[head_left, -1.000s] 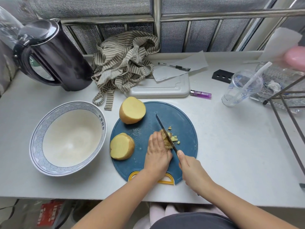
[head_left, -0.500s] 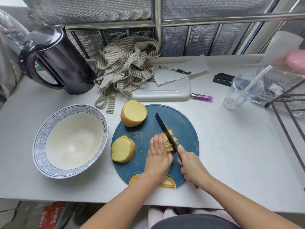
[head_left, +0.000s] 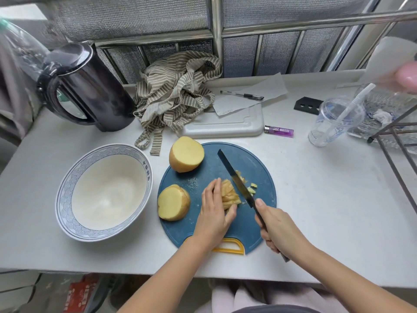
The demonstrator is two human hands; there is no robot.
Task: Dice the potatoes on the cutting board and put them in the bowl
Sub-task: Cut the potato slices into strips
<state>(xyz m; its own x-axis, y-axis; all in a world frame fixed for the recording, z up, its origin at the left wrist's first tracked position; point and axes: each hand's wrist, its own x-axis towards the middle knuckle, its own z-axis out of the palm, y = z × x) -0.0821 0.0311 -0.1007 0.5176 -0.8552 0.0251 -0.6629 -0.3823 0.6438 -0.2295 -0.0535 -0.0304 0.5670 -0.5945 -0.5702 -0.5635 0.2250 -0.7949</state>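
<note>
Two uncut pieces at the left edge of the cutting board (head_left: 255, 168): far potato half (head_left: 186, 154), near potato half (head_left: 173, 202). Left hand (head_left: 214, 213) pinching the sliced potato (head_left: 229, 195) mid-board, right hand (head_left: 278, 231) clamped on the knife (head_left: 234, 177), blade against the slices. Bowl (head_left: 65, 193) just left of the board, near the surface's front edge.

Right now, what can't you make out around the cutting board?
Head view:
Sliced potato: near side covered by the left hand.
Knife: handle wrapped inside the right hand.
Bowl: rim lettering too small to read.
Pink shape, top right: blurred, cut off by the edge.
</note>
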